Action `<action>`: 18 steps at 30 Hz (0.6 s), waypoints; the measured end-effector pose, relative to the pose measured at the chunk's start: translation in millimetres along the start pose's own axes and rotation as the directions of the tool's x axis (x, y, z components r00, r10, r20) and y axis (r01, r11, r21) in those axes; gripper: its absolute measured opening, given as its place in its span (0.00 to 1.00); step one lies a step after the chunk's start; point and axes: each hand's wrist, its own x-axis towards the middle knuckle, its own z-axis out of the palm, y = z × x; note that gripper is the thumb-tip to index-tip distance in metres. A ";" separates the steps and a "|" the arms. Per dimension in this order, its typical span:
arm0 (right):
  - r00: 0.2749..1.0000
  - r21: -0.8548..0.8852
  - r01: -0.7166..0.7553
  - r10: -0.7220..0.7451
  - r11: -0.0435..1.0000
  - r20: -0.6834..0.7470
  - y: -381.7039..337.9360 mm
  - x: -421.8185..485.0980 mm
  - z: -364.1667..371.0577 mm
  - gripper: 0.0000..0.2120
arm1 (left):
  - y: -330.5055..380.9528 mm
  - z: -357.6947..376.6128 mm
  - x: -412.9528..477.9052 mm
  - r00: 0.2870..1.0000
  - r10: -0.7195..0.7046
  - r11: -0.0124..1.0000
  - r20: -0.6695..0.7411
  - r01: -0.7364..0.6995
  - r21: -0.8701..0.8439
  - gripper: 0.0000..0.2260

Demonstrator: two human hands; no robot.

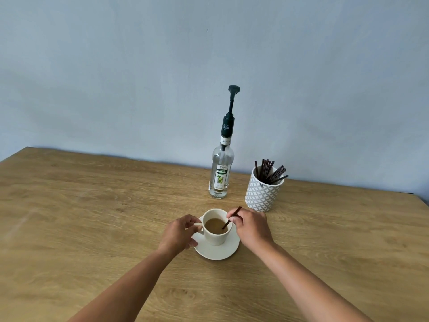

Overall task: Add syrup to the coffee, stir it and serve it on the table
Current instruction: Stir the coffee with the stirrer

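Now the right hand pinches a stirrer in the coffee cup, the left hand gripping its handle.

white cup, brown coffee

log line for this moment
stage: stirring | left hand: on cup handle | right hand: stirrer in coffee | bottle: untouched

Stirrer tip sunk in coffee, cup handle behind fingers, forearms cut off at bottom edge
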 end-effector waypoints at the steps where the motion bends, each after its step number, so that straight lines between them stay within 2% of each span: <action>1: 1.000 0.021 0.005 -0.005 1.000 0.005 -0.2 -0.8 0.3 0.07 | -0.1 0.0 0.2 1.000 0.002 1.000 0.001 -0.002 0.001 0.05; 7: 0.999 0.141 -0.016 0.009 0.990 0.049 -7.9 -0.9 8.8 0.07 | -1.3 -0.3 1.2 1.000 0.021 1.000 0.009 -0.021 0.021 0.04; 12: 1.000 -0.064 0.003 -0.002 0.998 0.010 -3.6 2.0 8.6 0.08 | -0.7 -0.6 1.1 1.000 0.020 1.000 0.011 -0.020 0.022 0.04; 18: 0.998 -0.045 0.048 -0.049 0.998 -0.025 -0.5 -2.4 9.9 0.07 | -1.9 -0.6 1.3 1.000 0.021 1.000 0.004 -0.021 0.016 0.05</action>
